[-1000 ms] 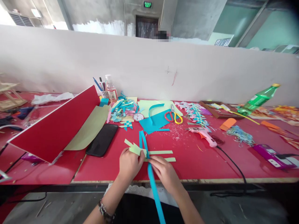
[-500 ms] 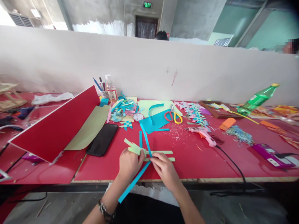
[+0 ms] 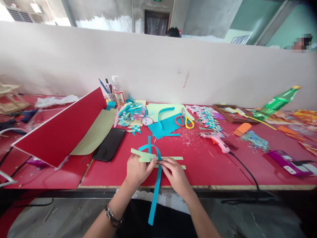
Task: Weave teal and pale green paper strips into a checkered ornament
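Between my two hands, light green paper strips (image 3: 174,158) cross with blue paper strips (image 3: 155,195). My left hand (image 3: 139,168) is closed on the green strips, thumb on top near the crossing. A long blue strip passes through the crossing: its upper end curls over to the left, and its lower end hangs down past the table edge. My right hand (image 3: 175,172) pinches at the crossing, fingertips on the blue strip. A shorter blue strip (image 3: 149,142) sticks up behind my left hand. The exact weave under my fingers is hidden.
Beyond my hands lie blue paper (image 3: 162,125), scissors (image 3: 185,120) and a pile of paper scraps (image 3: 131,112). To the left are a phone (image 3: 109,144) and a slanted red board (image 3: 64,129). A pink glue gun (image 3: 215,140) and a purple power strip (image 3: 288,163) lie right.
The long blue strip has swung more upright, its lower end shifting right and down. Its upper end now bends over to the left. My hands stay close together at the crossing.
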Action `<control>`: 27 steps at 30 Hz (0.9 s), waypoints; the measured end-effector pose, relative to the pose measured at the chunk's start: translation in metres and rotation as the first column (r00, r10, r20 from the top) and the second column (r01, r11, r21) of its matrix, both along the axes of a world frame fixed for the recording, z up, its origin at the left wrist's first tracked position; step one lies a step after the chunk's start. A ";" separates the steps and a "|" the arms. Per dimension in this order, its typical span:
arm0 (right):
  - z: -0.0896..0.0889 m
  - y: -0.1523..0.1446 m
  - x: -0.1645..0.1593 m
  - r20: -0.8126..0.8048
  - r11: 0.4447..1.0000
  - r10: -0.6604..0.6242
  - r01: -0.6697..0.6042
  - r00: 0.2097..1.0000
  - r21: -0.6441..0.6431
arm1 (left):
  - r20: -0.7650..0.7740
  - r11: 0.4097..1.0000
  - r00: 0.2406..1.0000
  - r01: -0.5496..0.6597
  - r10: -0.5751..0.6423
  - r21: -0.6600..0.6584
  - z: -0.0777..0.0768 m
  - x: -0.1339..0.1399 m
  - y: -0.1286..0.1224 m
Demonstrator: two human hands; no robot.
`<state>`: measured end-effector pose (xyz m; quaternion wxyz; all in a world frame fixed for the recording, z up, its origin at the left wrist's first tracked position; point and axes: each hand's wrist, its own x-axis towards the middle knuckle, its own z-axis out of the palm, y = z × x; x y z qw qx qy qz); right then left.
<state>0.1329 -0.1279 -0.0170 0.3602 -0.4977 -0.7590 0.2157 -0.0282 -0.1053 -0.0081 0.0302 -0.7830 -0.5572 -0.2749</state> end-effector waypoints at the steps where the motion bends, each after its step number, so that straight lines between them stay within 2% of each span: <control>1: 0.000 0.000 0.000 -0.024 1.000 -0.014 0.013 1.000 -0.017 | 0.022 0.999 0.999 0.033 -0.032 -0.022 0.002 -0.002 0.000; 4: 0.000 0.001 0.001 -0.047 0.999 -0.020 0.018 0.999 -0.051 | 0.050 0.983 0.988 0.150 -0.145 -0.106 0.010 -0.010 0.000; 8: 0.001 0.002 0.000 0.001 0.997 -0.028 0.028 1.000 -0.065 | 0.077 0.918 0.951 0.309 -0.299 -0.248 0.018 -0.021 0.000; 14: 0.001 0.004 0.000 0.033 0.998 -0.017 0.019 0.999 -0.055 | 0.021 0.946 0.978 0.206 -0.207 -0.251 0.008 -0.024 0.001; 19: 0.004 0.005 -0.001 0.010 0.997 0.004 -0.003 1.000 -0.079 | 0.067 0.930 0.966 0.258 -0.249 -0.260 0.000 -0.024 0.004; 24: 0.009 0.007 -0.004 -0.102 0.987 0.059 -0.073 0.993 -0.142 | 0.096 0.924 0.960 0.280 -0.263 -0.259 -0.001 -0.026 0.005; 27: 0.008 0.009 -0.006 -0.115 0.988 0.036 -0.052 0.993 -0.142 | 0.106 0.926 0.960 0.277 -0.258 -0.255 -0.002 -0.025 0.004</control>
